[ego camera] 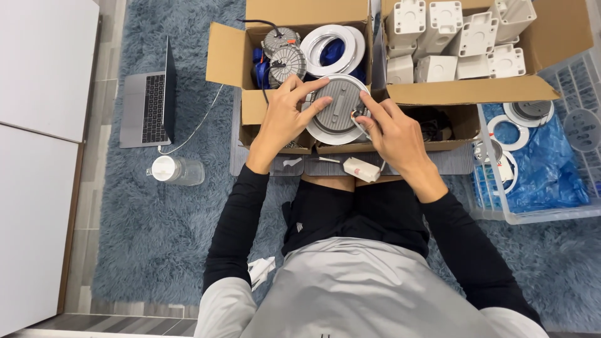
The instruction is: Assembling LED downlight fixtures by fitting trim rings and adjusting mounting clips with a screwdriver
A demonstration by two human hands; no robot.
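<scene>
Item: round recessed downlight (337,110), held between both hands over the lap.
Our left hand (285,119) grips its rim; our right hand (391,134) pinches the spring clip; the white driver box (361,169) dangles, and we judge its wire may snag the cardboard box (228,56).

Round light fitting (338,109): matt grey ribbed back, looks like cast metal, with a glossy white smooth rim. Small driver box (361,169): smooth white plastic. Cardboard boxes (228,53): plain brown, matt. White housings (457,37): matt moulded plastic. Crate (544,216): clear glossy plastic, lined with shiny blue plastic film (551,169). Rug (150,219): shaggy blue-grey pile, rough. Laptop (141,109): brushed matt metal. Bottle (178,170): clear plastic. Sleeves (238,225): black matt cloth.
</scene>
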